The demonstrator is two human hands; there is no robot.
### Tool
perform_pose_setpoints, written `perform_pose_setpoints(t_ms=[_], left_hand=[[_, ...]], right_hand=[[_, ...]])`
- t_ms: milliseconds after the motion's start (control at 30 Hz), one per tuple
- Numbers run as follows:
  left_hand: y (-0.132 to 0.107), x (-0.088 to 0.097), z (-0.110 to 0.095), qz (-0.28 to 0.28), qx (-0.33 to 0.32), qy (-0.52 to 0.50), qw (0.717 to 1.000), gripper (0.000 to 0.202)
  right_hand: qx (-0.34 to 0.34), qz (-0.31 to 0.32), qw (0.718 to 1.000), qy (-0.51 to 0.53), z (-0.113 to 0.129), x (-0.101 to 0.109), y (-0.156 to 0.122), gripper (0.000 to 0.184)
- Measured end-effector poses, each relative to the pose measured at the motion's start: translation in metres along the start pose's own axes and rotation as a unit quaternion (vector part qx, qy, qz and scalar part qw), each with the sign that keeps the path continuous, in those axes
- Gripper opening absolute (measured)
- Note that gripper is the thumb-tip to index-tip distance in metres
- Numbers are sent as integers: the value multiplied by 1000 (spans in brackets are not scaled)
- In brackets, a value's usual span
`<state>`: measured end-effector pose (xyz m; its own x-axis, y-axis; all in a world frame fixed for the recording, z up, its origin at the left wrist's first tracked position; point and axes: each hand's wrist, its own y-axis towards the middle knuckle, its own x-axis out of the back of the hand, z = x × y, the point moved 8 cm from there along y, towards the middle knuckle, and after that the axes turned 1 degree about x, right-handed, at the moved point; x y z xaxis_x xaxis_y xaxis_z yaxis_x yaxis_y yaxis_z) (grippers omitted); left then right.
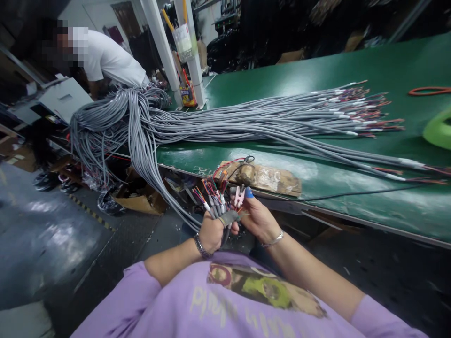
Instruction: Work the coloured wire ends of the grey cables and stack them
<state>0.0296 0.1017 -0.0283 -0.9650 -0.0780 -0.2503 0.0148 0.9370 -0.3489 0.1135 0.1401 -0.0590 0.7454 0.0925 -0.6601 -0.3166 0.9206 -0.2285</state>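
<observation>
The left hand (211, 234) was closed around a bunch of grey cable ends (213, 210), in front of the person's body and just off the near edge of the green bench (253, 83). The coloured wires at the tips stuck up above the fist, probably gripped this low so that they stayed exposed and together. The right hand (260, 219), thumb and fingers brought close, pinched a pale pink clip (239, 196) right beside those tips, which seemed to let it reach single wires while the other fist steadied the bunch. The held cables sagged over the bench edge from a looped heap (102, 117), likely giving enough slack to work near the lap. More grey cables (218, 122) lay lengthwise on the bench, tips mostly toward one end, perhaps to avoid tangling. A taped board (278, 180) sat at the near edge, within easy reach. Beyond the heap, a co-worker (116, 61) bent forward.
</observation>
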Motion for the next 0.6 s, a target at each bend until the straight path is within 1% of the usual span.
perform_pose_setpoints(t_ms=[67, 133, 333, 433, 600], left_hand=[[0, 0, -1, 3, -4, 0, 1000, 43], [0, 0, -1, 6, -11, -4, 1000, 44], [-6, 7, 3, 18, -24, 0, 1000, 41], [-7, 9, 2, 22, -34, 19, 999, 41], [-6, 9, -6, 15, -60, 49, 997, 45]], right_hand=[[-8, 11, 1000, -3, -2, -4, -2, 54], [-8, 15, 1000, 6, -2, -5, -5, 53], [-13, 2, 999, 36, 0, 2, -13, 49], [-17, -5, 1000, 14, 3, 3, -16, 47], [14, -5, 1000, -21, 15, -2, -15, 44]])
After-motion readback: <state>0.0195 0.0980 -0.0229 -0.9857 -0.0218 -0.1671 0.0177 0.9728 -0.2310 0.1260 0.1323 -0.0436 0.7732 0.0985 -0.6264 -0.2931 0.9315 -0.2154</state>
